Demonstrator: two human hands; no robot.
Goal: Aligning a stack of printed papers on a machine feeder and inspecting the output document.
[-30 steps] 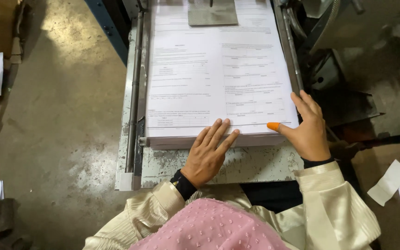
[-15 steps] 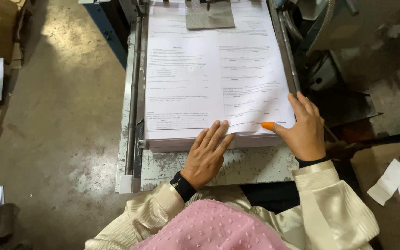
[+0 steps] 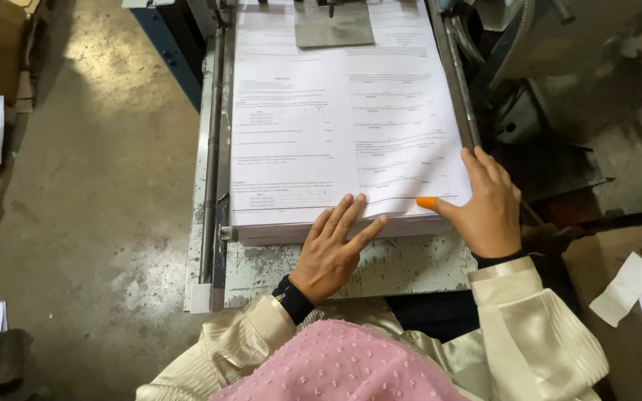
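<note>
A worn metal machine table (image 3: pixel 410 267) with flaking paint carries a thick stack of printed sheets (image 3: pixel 321 134), squared against its side rails.

My left hand (image 3: pixel 332 252) lies flat, fingers spread forward. My right hand (image 3: pixel 488 208) rests open on its edge, thumb stretched leftward, orange-capped.
</note>
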